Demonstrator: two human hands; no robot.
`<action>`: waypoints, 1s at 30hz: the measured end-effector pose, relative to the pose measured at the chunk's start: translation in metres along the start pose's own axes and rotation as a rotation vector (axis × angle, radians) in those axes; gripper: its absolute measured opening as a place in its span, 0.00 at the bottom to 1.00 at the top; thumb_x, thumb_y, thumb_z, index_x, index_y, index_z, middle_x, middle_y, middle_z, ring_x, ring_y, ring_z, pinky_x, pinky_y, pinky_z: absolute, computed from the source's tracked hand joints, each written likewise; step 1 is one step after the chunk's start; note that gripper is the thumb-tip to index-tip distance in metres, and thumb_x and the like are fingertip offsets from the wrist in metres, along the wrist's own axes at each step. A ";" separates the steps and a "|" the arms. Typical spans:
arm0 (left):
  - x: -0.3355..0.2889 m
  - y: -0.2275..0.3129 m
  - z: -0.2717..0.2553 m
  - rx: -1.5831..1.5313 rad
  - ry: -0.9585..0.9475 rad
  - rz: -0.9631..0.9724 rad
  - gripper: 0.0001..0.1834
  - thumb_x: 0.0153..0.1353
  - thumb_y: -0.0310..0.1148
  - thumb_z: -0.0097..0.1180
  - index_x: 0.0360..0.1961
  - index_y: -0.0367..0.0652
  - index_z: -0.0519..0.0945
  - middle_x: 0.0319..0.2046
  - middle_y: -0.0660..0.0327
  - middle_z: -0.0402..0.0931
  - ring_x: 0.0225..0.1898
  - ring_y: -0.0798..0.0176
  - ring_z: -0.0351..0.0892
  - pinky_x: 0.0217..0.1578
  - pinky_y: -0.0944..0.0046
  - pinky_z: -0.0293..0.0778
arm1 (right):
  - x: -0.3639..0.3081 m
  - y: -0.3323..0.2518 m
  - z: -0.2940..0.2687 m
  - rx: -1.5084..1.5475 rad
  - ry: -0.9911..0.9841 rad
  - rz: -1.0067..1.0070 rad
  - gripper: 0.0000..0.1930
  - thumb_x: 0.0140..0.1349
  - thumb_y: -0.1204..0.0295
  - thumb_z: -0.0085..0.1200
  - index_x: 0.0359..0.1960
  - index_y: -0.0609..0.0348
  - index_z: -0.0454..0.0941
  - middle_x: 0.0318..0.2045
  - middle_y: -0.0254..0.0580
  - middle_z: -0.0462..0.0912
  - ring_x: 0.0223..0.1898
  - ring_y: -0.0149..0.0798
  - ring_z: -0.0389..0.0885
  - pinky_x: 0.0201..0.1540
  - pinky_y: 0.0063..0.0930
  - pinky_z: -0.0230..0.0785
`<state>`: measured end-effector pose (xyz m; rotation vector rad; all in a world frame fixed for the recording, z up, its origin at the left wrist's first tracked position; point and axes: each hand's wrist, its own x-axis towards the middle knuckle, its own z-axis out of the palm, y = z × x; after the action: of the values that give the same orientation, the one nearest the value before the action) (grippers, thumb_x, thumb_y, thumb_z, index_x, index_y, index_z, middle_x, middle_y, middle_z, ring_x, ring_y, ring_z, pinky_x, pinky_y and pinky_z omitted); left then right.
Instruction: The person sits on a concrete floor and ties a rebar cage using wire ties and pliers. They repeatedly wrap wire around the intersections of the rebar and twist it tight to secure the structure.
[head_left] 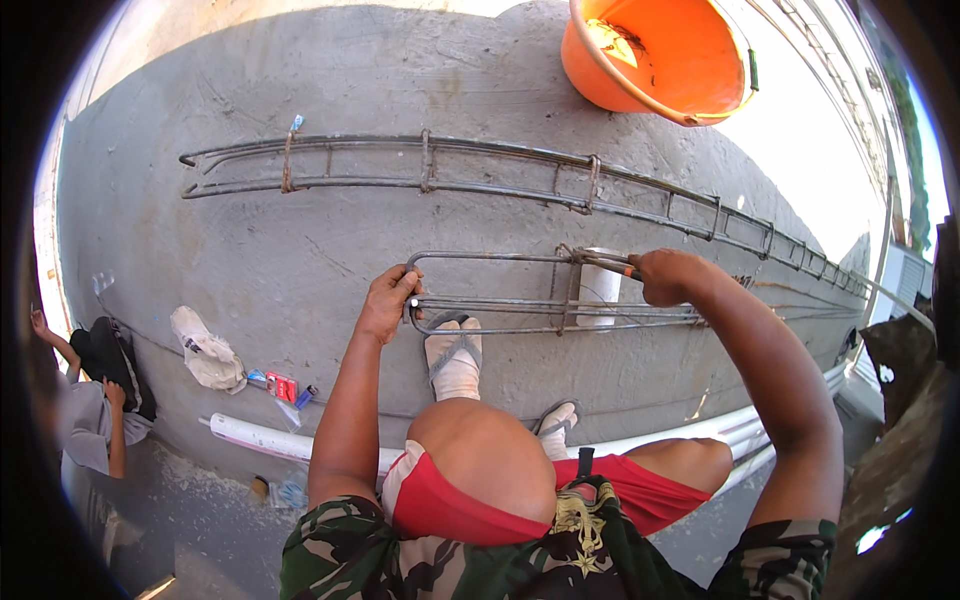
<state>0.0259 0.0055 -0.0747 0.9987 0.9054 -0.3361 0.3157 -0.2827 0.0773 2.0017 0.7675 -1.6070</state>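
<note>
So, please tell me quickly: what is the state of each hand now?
Left hand: closed, holding the bent end of the steel bar frame.
Right hand: closed around the pincer-like tool.

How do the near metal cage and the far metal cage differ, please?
The near cage is gripped at its left end by the left hand; the far cage lies on the floor, with no hand on it. The near cage's left end curves round, while the far cage's left end is open. The far cage reaches farther left than the near cage. Both have long metal bars joined by crosspieces.
</note>
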 end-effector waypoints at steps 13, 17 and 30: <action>-0.001 0.001 0.000 0.005 -0.001 -0.016 0.16 0.69 0.41 0.54 0.44 0.37 0.76 0.31 0.62 0.74 0.29 0.69 0.74 0.23 0.66 0.78 | -0.006 -0.012 -0.013 -0.029 -0.059 0.035 0.14 0.54 0.75 0.51 0.41 0.64 0.82 0.41 0.54 0.84 0.45 0.53 0.83 0.47 0.43 0.75; 0.002 -0.002 -0.003 0.007 -0.009 -0.008 0.16 0.68 0.41 0.54 0.44 0.37 0.76 0.30 0.62 0.74 0.29 0.68 0.74 0.23 0.66 0.78 | -0.009 -0.017 -0.004 -0.075 -0.011 0.052 0.13 0.55 0.75 0.51 0.42 0.62 0.82 0.41 0.52 0.85 0.45 0.51 0.84 0.46 0.43 0.76; 0.001 -0.002 -0.003 0.007 -0.003 -0.003 0.16 0.68 0.41 0.55 0.43 0.37 0.76 0.30 0.62 0.74 0.28 0.68 0.74 0.23 0.65 0.78 | -0.015 -0.004 -0.037 0.346 -0.327 0.111 0.17 0.62 0.65 0.60 0.42 0.70 0.78 0.29 0.47 0.84 0.28 0.40 0.86 0.30 0.34 0.81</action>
<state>0.0237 0.0072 -0.0775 1.0032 0.9038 -0.3429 0.3369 -0.2574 0.0996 1.8870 0.2651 -2.0386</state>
